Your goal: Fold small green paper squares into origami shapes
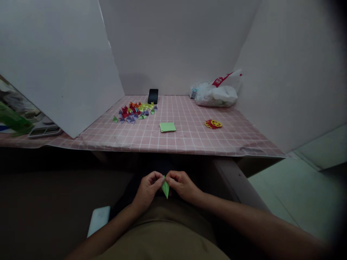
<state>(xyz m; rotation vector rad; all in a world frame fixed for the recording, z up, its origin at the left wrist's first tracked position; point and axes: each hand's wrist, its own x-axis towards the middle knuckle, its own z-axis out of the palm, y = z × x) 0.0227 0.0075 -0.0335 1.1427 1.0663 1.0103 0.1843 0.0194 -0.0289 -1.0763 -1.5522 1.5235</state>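
The left hand (148,189) and right hand (183,186) pinch their fingers on the top of a folded green paper (165,189) (featherlight, crush-prone, I judge), best gripped along its creases.

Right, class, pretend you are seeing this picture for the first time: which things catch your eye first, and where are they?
The left hand and right hand pinch a small green folded paper between them, low in the middle. On the pink checked tablecloth, a heap of bright folded pieces lies towards the back left, near a black phone. A white plastic bag sits at the far right.
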